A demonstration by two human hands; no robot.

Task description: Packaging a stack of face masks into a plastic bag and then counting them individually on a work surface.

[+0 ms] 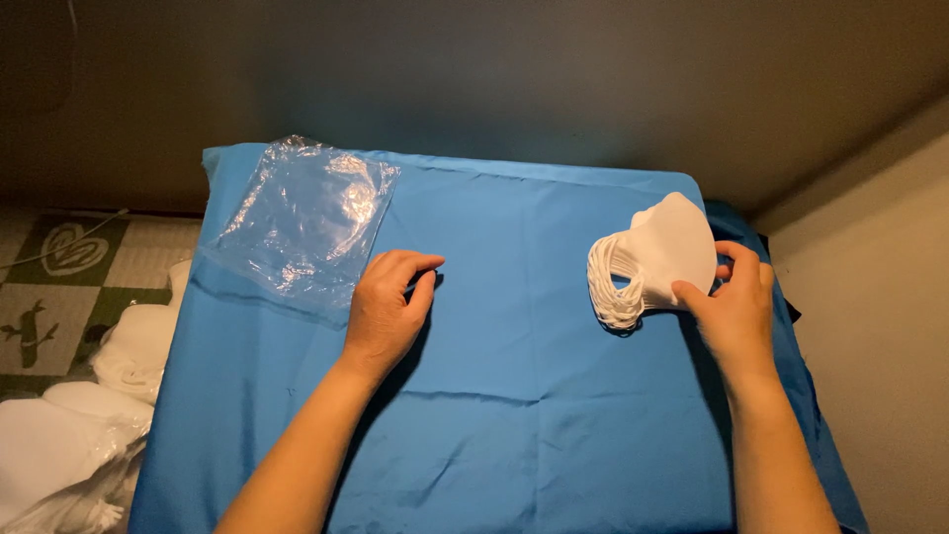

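Note:
A stack of white face masks [657, 257] with looped ear straps lies at the right side of the blue cloth [514, 415]. My right hand [733, 307] grips its near right edge, thumb on top. My left hand [388, 309] rests palm down on the cloth near the middle, fingers curled, holding nothing. Its fingertips lie just right of a pile of clear plastic bags [301, 222] at the cloth's far left.
More white masks [74, 435] are heaped on the floor at the lower left, beside a green and white patterned mat [59, 287]. A dark wall runs behind the table and a pale wall [880, 316] stands close on the right.

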